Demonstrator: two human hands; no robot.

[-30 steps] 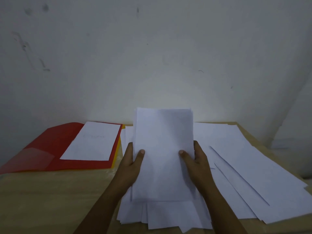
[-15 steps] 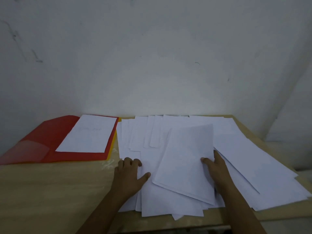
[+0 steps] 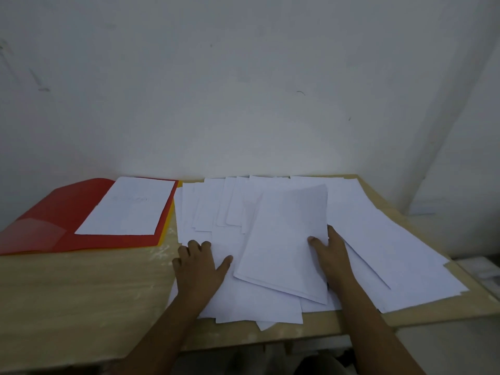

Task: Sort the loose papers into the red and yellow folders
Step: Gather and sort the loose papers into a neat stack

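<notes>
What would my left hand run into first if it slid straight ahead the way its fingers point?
Probably the fanned loose papers beyond your left hand, then the wall; the red folder lies off to its left.

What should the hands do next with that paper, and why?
Probably lift the top sheet and carry it left to the open red folder. The right hand already pinches its edge, the left hand holds down the pile, and one page already lies in that folder.
</notes>
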